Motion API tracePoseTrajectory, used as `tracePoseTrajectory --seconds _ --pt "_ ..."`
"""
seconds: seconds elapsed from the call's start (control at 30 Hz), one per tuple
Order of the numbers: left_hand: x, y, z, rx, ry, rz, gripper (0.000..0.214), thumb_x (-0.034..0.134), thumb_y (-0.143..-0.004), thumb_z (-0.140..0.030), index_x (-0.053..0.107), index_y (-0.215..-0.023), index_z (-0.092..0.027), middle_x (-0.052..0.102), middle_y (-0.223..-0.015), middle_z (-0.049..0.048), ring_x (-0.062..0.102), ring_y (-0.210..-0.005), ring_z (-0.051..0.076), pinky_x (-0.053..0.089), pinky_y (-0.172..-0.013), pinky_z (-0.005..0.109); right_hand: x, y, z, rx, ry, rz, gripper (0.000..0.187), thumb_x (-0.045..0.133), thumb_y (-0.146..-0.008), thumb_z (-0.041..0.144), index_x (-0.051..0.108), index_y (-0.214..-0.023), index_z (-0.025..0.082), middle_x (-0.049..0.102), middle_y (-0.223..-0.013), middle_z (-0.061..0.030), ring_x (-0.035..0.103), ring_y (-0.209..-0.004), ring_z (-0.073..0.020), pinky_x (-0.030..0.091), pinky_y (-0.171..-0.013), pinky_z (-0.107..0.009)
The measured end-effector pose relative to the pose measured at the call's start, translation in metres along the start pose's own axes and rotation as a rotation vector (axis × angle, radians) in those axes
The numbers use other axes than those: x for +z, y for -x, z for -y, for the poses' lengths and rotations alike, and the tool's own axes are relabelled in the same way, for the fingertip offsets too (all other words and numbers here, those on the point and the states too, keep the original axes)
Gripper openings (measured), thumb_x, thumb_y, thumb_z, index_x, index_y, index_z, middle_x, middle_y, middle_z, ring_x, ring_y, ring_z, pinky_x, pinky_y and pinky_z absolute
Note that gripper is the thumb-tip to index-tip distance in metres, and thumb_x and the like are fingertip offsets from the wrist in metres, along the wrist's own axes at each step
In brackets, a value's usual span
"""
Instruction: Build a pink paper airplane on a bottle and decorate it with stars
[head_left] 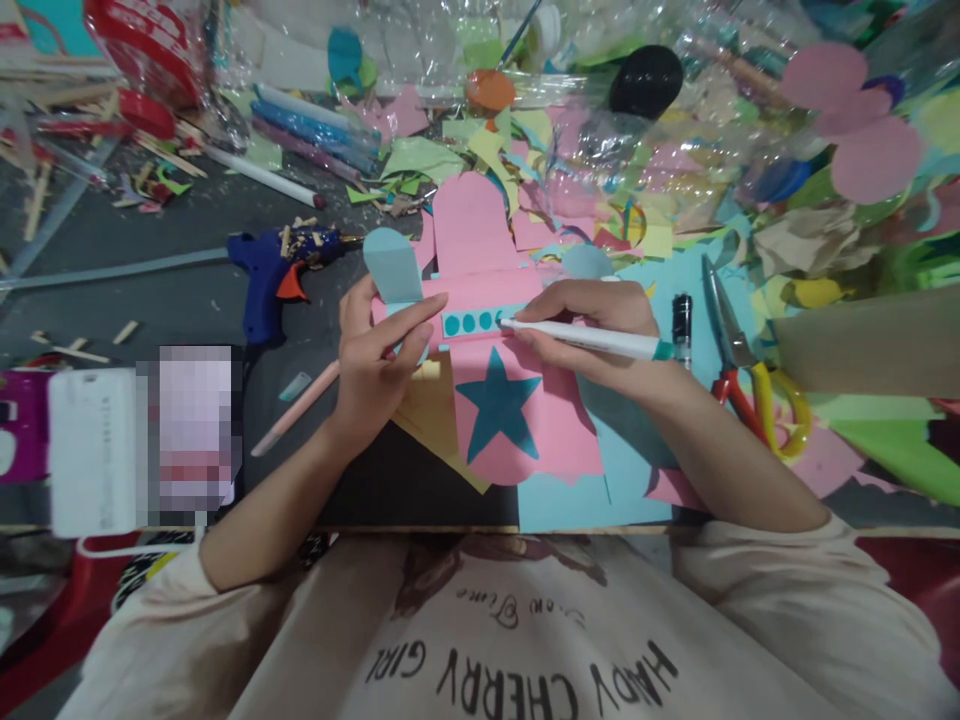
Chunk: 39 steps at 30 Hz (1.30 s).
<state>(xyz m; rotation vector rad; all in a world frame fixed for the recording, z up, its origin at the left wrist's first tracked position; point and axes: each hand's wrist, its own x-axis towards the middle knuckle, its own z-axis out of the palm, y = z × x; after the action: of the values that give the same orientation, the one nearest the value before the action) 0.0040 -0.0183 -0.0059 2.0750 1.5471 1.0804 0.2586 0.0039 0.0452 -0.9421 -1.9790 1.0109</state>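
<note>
My right hand (600, 320) is closed round a white marker (592, 337) with a teal end. Its tip touches a light blue strip (448, 334) with a row of teal dots on it. The strip lies across a pink paper cutout (480, 225) that has a large teal star (498, 408) below the strip. My left hand (386, 345) rests on the cutout's left side, fingers stretched out and pressing the paper. Beside its fingers stands a light blue rounded flap (393, 264). A pink pen (296, 408) lies by the left wrist.
A blue glue gun (266, 275) lies to the left, near a phone (196, 425) and a white power bank (94, 450). Open scissors (739, 350) and a black marker cap (682, 325) lie right. Paper scraps (420, 165) and clear plastic crowd the back.
</note>
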Motion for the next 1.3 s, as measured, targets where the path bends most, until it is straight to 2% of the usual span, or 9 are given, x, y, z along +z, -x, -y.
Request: tracePoseTrajectory --seconds 0.13,0.3,0.5,0.63,0.87,1.1,1.3 --pt "-0.0002 -0.0007 0.0001 -0.008 -0.016 0.009 0.026 0.058 -0.097 -0.035 0.076 -0.115 -0.034 0.06 -0.133 0.0034 0.058 -0.123 0.024 0.047 -0.112 0.043 -0.0006 0.0003 -0.0013 0.04 0.011 0.025 0.021 0.065 -0.092 0.041 0.067 -0.078 0.025 0.068 -0.069 -0.0015 0.058 -0.058 -0.0147 0.047 -0.056 -0.031" --pt "0.0003 -0.0002 0.002 -0.009 -0.01 0.01 0.026 0.059 -0.097 -0.035 0.075 -0.116 -0.034 0.059 -0.134 0.0032 0.056 -0.126 0.025 0.044 -0.115 0.043 -0.001 0.0002 -0.0002 0.032 0.017 0.005 0.022 0.066 -0.091 0.035 0.064 -0.072 0.023 0.067 -0.067 0.0001 0.055 -0.057 -0.0127 0.044 -0.054 -0.028" --pt "0.0013 0.0005 0.0024 0.022 0.016 -0.02 0.028 0.056 -0.099 -0.042 0.075 -0.118 -0.035 0.06 -0.133 0.0026 0.058 -0.122 0.023 0.048 -0.11 0.043 0.0005 0.0002 0.0042 0.028 0.035 -0.068 0.018 0.067 -0.089 0.024 0.061 -0.072 0.023 0.064 -0.063 0.0023 0.052 -0.055 -0.0114 0.042 -0.051 -0.027" --pt "0.0012 0.0 0.002 0.004 0.028 -0.016 0.027 0.056 -0.098 -0.042 0.075 -0.117 -0.036 0.06 -0.133 0.0022 0.058 -0.121 0.023 0.047 -0.111 0.042 0.0027 0.0003 0.0043 0.054 0.038 -0.089 0.016 0.066 -0.09 0.027 0.061 -0.076 0.023 0.065 -0.065 0.0024 0.055 -0.055 -0.0119 0.043 -0.051 -0.027" --pt "-0.0004 -0.0011 -0.0003 -0.042 0.013 0.021 0.027 0.058 -0.096 -0.035 0.076 -0.116 -0.035 0.059 -0.133 0.0017 0.057 -0.123 0.024 0.044 -0.115 0.042 0.0032 -0.0008 0.0035 0.029 0.031 -0.068 0.014 0.064 -0.093 0.03 0.062 -0.081 0.023 0.066 -0.066 0.0018 0.057 -0.055 -0.0114 0.045 -0.052 -0.026" --pt "-0.0005 -0.0017 -0.0023 -0.053 -0.012 0.016 0.027 0.057 -0.096 -0.038 0.076 -0.115 -0.034 0.061 -0.132 0.002 0.057 -0.123 0.024 0.046 -0.114 0.041 0.0015 -0.0017 0.0033 -0.031 0.078 -0.042 0.013 0.064 -0.093 0.028 0.065 -0.081 0.021 0.069 -0.068 0.0021 0.058 -0.056 -0.0101 0.043 -0.051 -0.024" --pt "0.0005 -0.0009 -0.0004 0.012 0.01 -0.02 0.027 0.056 -0.098 -0.038 0.076 -0.116 -0.036 0.061 -0.131 0.002 0.058 -0.12 0.023 0.047 -0.112 0.043 -0.0001 -0.0022 0.0001 -0.002 0.059 0.011 0.023 0.063 -0.092 0.039 0.064 -0.076 0.023 0.068 -0.066 -0.0005 0.057 -0.057 -0.0137 0.043 -0.054 -0.028"
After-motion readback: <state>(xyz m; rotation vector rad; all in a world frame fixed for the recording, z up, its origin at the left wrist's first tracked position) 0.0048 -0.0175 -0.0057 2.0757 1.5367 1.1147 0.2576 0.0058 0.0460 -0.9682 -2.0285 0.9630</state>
